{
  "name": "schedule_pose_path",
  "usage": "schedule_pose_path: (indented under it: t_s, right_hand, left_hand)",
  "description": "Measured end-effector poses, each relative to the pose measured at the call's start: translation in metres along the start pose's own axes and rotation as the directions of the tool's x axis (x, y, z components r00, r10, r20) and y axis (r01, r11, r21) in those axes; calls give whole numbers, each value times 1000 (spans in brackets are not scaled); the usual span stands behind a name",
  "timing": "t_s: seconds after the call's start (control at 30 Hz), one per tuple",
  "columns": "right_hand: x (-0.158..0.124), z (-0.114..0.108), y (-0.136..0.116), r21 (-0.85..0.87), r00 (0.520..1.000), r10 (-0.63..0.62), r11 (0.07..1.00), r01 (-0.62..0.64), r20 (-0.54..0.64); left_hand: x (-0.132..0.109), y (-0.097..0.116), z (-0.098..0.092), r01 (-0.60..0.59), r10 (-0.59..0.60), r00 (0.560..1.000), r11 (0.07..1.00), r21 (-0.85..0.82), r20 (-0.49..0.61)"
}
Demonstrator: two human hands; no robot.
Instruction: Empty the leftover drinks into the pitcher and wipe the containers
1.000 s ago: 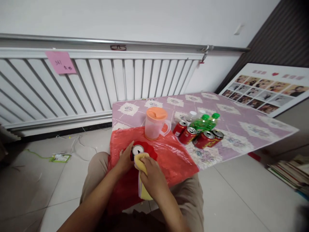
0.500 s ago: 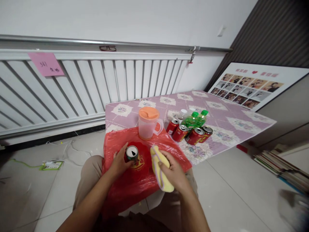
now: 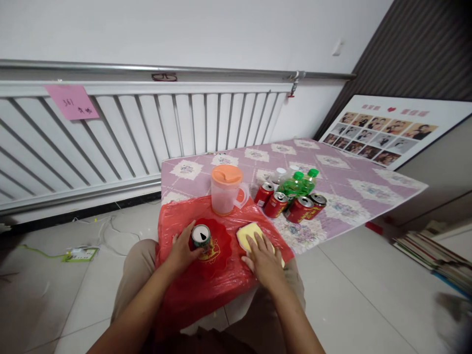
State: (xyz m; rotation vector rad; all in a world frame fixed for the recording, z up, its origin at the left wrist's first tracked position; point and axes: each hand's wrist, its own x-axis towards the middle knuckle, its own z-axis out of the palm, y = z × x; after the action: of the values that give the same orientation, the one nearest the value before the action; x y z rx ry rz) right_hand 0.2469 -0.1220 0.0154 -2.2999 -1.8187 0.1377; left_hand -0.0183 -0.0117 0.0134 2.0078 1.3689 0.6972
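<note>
My left hand is wrapped round a dark green can with an opened top, held over a red scalloped dish. The dish has yellow markings and sits on red plastic sheeting. My right hand lies with fingers spread on a folded yellow cloth, which rests flat on the sheeting right of the dish. Behind the dish stands a clear pitcher with an orange lid.
On the flowered tablecloth, several cans stand before green-capped bottles and white-capped ones. A white radiator runs along the wall. A photo board leans at the right, above stacked books.
The yellow cloth has gone from my right hand's grip to lying flat on the sheeting, and that hand's fingers have opened over it. My left hand still holds the can.
</note>
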Motion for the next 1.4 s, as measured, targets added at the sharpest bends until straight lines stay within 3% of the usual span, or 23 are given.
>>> schedule_pose_path:
  t_s: [0.2, 0.3, 0.4, 0.53, 0.73, 0.83, 0.97, 1.07, 1.2, 1.4]
  right_hand:
    - [1, 0, -5, -9, 1000, -4, 1000, 4, -15]
    - [3, -7, -17, 108, 993, 28, 994, -15, -117]
    - [6, -9, -44, 271, 980, -52, 957, 104, -194]
    - [16, -8, -89, 458, 978, -151, 866, 201, -145]
    - [38, 2, -132, 634, 991, -130, 764, 122, -34]
    - [43, 9, -137, 644, 995, -102, 760, 88, -16]
    - [43, 18, -137, 673, 997, -83, 737, 61, 1]
    - [42, 25, -139, 702, 998, -64, 710, 52, -8]
    - [43, 27, -139, 747, 999, -26, 664, 42, -33]
    - [46, 11, -123, 803, 994, 89, 596, -3, -62]
  left_hand:
    - [0, -2, 1, -11, 11, 1000, 1000, 4, -5]
    - [-1, -3, 1, -6, 5, 1000, 1000, 18, 11]
    - [-1, -3, 0, -2, 2, 1000, 1000, 29, 23]
    - [-1, 0, -3, -7, 6, 1000, 1000, 22, 17]
    - [0, -7, -1, -45, 44, 999, 999, 15, 26]
    - [-2, -25, 3, -136, 137, 990, 990, 30, -25]
    - [-9, -55, 10, -251, 250, 948, 968, 21, -196]
    - [-19, -69, 16, -241, 233, 939, 971, 1, -252]
    - [-28, -73, 22, -189, 172, 950, 981, -41, -261]
    - [-31, -71, 24, -161, 138, 955, 985, -67, -263]
